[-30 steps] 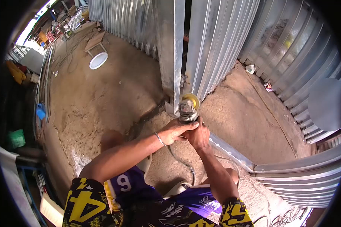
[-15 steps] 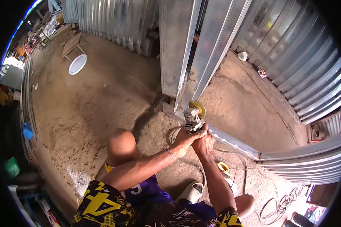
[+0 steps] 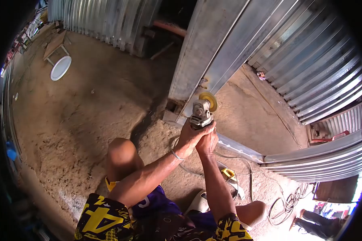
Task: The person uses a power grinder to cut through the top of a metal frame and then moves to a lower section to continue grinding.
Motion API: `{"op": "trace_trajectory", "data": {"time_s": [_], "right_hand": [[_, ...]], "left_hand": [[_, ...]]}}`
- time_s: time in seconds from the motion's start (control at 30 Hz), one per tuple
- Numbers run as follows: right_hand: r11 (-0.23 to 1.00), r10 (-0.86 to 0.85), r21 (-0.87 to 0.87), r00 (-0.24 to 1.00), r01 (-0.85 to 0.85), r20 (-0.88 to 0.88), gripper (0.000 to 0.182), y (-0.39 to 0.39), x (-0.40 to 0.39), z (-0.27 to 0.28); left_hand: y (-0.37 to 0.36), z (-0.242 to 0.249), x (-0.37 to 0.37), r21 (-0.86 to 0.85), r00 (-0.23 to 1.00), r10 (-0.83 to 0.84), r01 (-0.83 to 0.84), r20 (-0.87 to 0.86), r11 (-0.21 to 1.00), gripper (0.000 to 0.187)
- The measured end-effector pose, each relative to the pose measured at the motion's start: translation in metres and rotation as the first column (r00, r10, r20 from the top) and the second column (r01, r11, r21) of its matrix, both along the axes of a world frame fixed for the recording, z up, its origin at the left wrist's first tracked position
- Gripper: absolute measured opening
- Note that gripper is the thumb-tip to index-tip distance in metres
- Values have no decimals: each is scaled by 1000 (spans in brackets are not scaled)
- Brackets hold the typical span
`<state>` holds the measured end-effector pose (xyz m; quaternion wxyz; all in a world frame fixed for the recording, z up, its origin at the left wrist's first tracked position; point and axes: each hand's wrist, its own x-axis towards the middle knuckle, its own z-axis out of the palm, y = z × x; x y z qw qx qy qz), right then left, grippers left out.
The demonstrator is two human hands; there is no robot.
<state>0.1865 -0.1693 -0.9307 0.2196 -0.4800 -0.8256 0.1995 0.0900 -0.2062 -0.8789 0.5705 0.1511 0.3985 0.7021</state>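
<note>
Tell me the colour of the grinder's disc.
Yellow: the disc on the angle grinder, seen in the head view.

Both arms stretched forward, close together. Left hand (image 3: 190, 136) and right hand (image 3: 207, 142) touching, fingers curled tight. Knees bent.

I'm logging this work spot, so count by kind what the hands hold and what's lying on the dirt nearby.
Angle grinder, gripped by left hand and right hand: 1
White round dish: 1
Yellow tool: 1
Cable coil: 1
Total: 4
</note>
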Motion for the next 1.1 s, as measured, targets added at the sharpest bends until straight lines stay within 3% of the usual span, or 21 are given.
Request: {"op": "trace_trajectory", "data": {"time_s": [0.23, 0.3, 0.33, 0.4, 0.5, 0.7, 0.77, 0.83, 0.9, 1.03, 1.1], "right_hand": [[963, 56, 270, 992, -25, -110, 46, 32, -10, -18], [905, -45, 418, 996, 72, -74, 47, 39, -12, -26], [905, -42, 420, 997, 67, -70, 47, 43, -11, -31], [976, -65, 208, 998, 59, 19, 63, 47, -6, -36], [994, -79, 75, 996, 81, -31, 63, 48, -4, -30], [995, -1, 102, 997, 9, -79, 55, 38, -5, 10], [992, 8, 128, 1000, -7, -7, 55, 56, 10, -20], [975, 41, 216, 998, -49, 42, 56, 52, 4, -1], [990, 47, 137, 999, -45, -12, 56, 51, 2, 13], [988, 70, 138, 996, -63, -46, 63, 61, 6, 17], [986, 55, 154, 998, -58, 25, 69, 61, 8, 20]], "left_hand": [[18, -5, -4, 76, 995, 96, -94, -32, 993, 35], [21, -5, -5, 72, 996, 84, -83, -20, 994, 40], [24, -5, -6, 73, 996, 87, -85, -16, 994, 40], [26, -5, -5, 84, 996, 82, -79, -31, 993, 36], [22, -9, -6, 109, 999, 45, -47, 26, 993, 33], [30, -19, 5, 159, 990, 130, -137, 54, 978, 30], [31, -14, 7, 163, 987, 153, -160, 55, 973, 28], [33, -14, 8, 158, 987, 146, -155, 67, 975, 28], [35, -10, 10, 185, 985, 168, -173, 40, 967, 28], [41, 3, 13, 187, 966, 258, -251, -16, 950, 25], [44, 2, 17, 194, 965, 263, -261, 14, 946, 27]]}}
